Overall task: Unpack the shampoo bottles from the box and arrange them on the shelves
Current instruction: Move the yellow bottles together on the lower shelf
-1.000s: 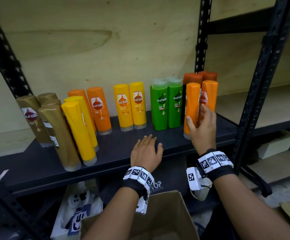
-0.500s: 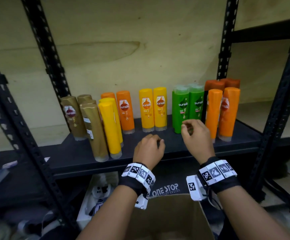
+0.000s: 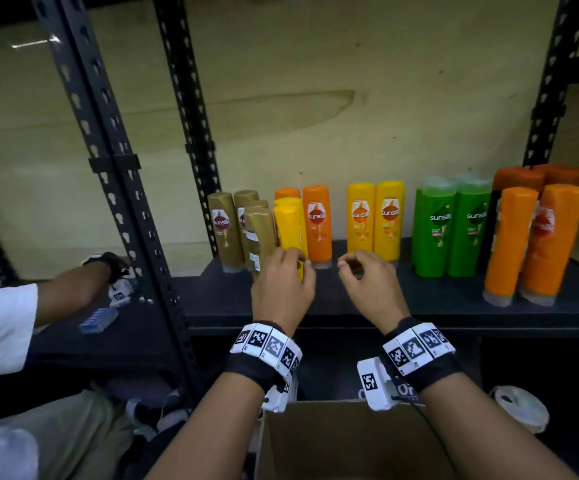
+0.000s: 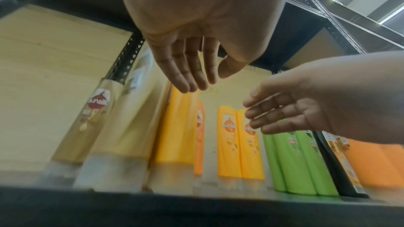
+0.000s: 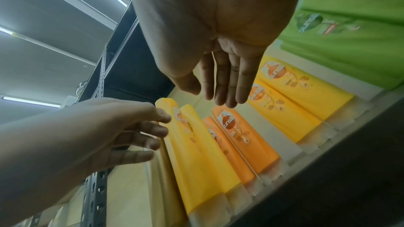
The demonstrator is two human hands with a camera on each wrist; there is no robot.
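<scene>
Sunsilk shampoo bottles stand in colour groups on the black shelf [image 3: 419,301]: gold [image 3: 225,230], yellow [image 3: 290,230], orange [image 3: 317,223], a yellow pair [image 3: 374,220], green [image 3: 450,226] and orange at the right [image 3: 530,244]. My left hand [image 3: 298,268] hovers right in front of the front yellow bottle [image 5: 196,153] with loosely bent fingers and holds nothing; whether it touches the bottle I cannot tell. My right hand [image 3: 347,266] hangs beside it, in front of the yellow pair [image 4: 238,144], also with nothing in it. The cardboard box [image 3: 350,441] stands open below my wrists; its inside is hidden.
Black perforated uprights [image 3: 115,168] rise at the left of the shelf. Beyond them another person's arm [image 3: 73,292] in a white sleeve reaches onto the neighbouring shelf near a blue pack [image 3: 97,318]. A white round object [image 3: 520,410] lies low at the right.
My right hand has left the orange bottles at the right and moved left to mid-shelf. My left hand has lifted off the shelf towards the yellow bottle. The view has swung left.
</scene>
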